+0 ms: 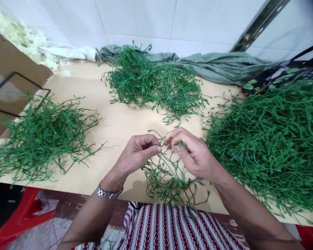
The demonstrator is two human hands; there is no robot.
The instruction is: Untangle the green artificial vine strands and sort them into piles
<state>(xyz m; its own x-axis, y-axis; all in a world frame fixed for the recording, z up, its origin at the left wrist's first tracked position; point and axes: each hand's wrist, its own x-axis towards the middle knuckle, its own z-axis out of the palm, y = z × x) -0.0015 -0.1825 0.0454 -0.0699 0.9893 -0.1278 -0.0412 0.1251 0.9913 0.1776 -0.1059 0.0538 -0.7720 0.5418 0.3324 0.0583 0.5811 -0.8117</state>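
Left hand (139,152) and right hand (191,152) both pinching, apparently, one green plastic sprig (169,177); no legible writing

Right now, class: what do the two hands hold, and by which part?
Both the left hand and right hand pinch a green plastic stem cluster at its top end, between fingertips; its branches hang down toward the table edge.
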